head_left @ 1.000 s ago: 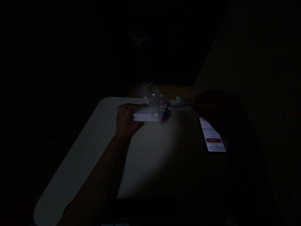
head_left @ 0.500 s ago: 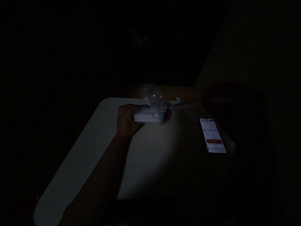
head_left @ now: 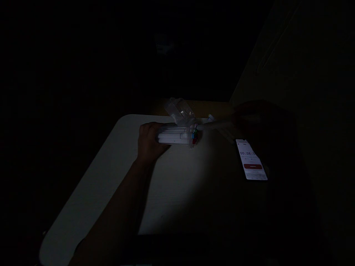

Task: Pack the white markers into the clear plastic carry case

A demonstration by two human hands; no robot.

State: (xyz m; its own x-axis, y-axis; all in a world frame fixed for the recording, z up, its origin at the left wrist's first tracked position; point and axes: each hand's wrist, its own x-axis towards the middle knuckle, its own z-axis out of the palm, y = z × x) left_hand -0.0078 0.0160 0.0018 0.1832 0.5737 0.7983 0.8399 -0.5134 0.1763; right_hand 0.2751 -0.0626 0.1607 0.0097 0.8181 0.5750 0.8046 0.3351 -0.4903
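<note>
Slender white markers lie in a clear plastic case, gripped by the left hand over the pale tabletop; right of the case, the shadowy right hand holds another marker.

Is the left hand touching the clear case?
Touching. The head view shows the left hand closed around the end of the clear case away from the coloured tips.
</note>
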